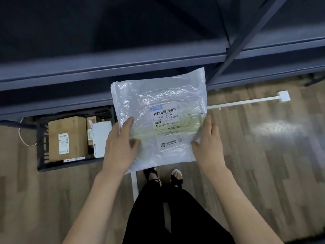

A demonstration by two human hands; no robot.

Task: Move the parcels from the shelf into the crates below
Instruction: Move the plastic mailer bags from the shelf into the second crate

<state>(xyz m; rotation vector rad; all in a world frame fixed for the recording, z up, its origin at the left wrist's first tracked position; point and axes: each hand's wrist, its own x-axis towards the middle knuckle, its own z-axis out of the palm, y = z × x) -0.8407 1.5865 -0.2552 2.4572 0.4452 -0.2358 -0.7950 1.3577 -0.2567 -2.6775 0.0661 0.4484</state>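
Head view, looking down: the left hand (121, 143) and right hand (207, 143) each pinch a near side edge of a flat plastic parcel (158, 110), thumbs on top, fingers underneath. The parcel hangs in the air, label up, in front of the dark shelf (105, 71) and clear of it. Lower left on the floor, a black crate (41, 147) already holds a brown box (70, 136) and a white box (102, 136). This parcel is not yet crated; the visible shelf boards look bare.
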